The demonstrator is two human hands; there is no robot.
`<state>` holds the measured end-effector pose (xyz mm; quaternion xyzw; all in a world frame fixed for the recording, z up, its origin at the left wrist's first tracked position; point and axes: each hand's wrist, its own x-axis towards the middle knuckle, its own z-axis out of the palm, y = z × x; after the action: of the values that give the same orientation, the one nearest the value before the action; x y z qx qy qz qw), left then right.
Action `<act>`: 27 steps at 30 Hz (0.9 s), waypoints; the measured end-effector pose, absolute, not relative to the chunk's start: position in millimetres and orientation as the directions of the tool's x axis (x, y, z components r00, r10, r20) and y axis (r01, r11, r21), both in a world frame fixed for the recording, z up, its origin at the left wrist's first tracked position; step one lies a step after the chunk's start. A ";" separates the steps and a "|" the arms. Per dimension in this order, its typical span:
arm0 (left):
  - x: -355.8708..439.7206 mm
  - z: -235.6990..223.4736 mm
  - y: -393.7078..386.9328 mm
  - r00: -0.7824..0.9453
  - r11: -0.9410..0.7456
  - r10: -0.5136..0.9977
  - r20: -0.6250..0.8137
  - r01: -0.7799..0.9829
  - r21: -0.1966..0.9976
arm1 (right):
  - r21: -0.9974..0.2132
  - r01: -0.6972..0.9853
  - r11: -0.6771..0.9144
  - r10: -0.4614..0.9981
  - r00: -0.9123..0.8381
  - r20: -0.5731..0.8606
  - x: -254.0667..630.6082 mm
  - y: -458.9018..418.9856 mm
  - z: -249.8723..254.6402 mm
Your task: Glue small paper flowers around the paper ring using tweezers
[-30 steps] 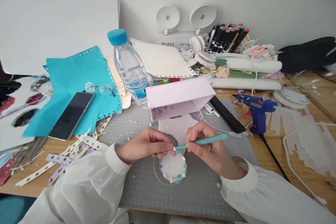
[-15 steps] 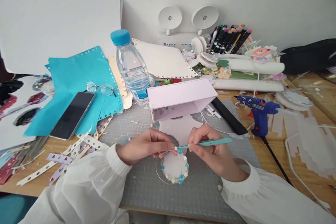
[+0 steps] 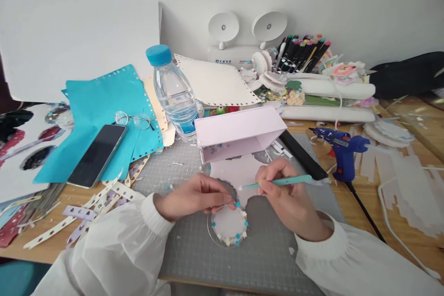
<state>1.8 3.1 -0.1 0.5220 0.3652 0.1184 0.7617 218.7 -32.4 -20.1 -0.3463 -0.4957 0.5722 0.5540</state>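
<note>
My left hand is closed, its fingertips pinched at the upper left rim of a round white disc. Small blue and white star-shaped pieces stud the disc's edge, and a thin clear ring or wire loops around its left side. My right hand grips slim teal tweezers, which point left. At their tip, just above the disc, is a tiny white piece. Behind both hands lies a ragged-edged sheet of pale paper on the grey cutting mat.
Beyond the paper stands an open pale lilac box, beside a water bottle. A blue glue gun with its cable sits at right. Left are a phone, glasses, blue sheets and punched paper strips.
The tweezers have moved up and to the right, away from the disc's rim. My left hand keeps its pinch at the rim.
</note>
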 end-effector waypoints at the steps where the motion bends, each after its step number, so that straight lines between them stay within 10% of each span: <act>1: 2.4 -0.9 1.9 0.717 0.399 0.560 -0.415 0.205 0.894 | -0.950 -0.298 0.094 0.986 -0.103 0.130 219.2 -30.8 -18.4; 6: 5.6 -4.5 -6.4 0.761 -0.027 0.618 -0.197 0.271 0.962 | -0.957 -0.258 0.130 0.991 0.037 0.125 218.8 -27.8 -14.9; 11: 5.2 -4.3 -12.5 0.702 -0.509 0.696 0.152 0.333 0.794 | -0.911 0.054 0.408 0.910 0.053 0.411 218.1 -35.5 -11.8; 16: 6.0 0.9 -14.2 0.538 -0.390 0.819 0.199 0.268 0.881 | -0.347 0.487 0.802 0.559 -0.404 0.724 221.8 -39.5 8.6; 20: 8.3 5.1 -15.6 0.536 -0.272 0.822 0.193 0.071 0.960 | 0.221 0.442 0.869 0.214 -0.740 0.638 213.0 -37.0 19.4; 27: 8.9 -6.0 -15.4 0.487 0.075 0.872 -0.048 -0.037 0.997 | 0.308 0.465 0.830 0.205 -0.767 0.608 185.3 -31.2 18.2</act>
<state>8.9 -15.4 -6.0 0.5797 0.3602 0.3557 0.6385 185.3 -31.2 18.2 -0.1836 -0.9124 -0.2265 0.2874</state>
